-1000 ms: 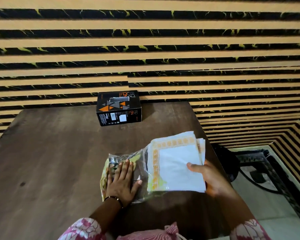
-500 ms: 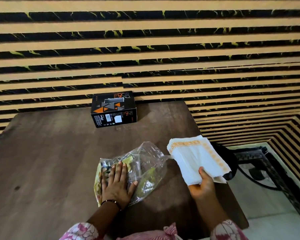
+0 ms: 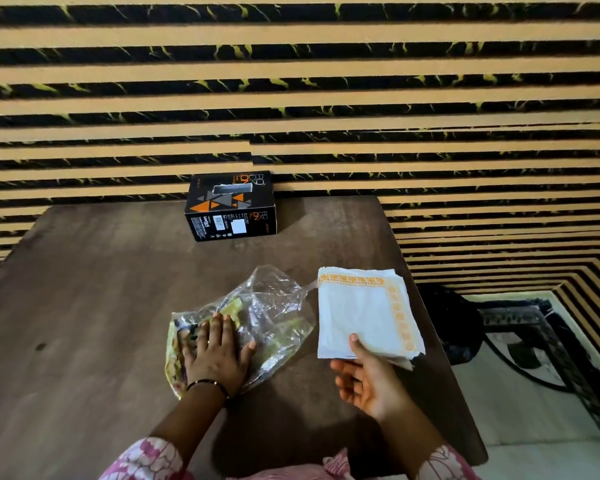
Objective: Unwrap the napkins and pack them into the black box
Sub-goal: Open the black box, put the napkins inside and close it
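Head view: the stack of napkins (image 3: 359, 315) is pinched at its near edge by the right hand (image 3: 368, 375), thumb on top and fingers beneath, held just above the table (image 3: 101, 289) near its right edge. Beside it, the empty plastic wrapper (image 3: 274, 317) is pressed flat under the straight fingers of the left hand (image 3: 215, 351). The black box (image 3: 231, 207) stands well apart at the far edge, apparently closed — so it is best opened first. A firmer grip across the whole stack is advised, lest loose sheets fan out — the lower corner already droops.
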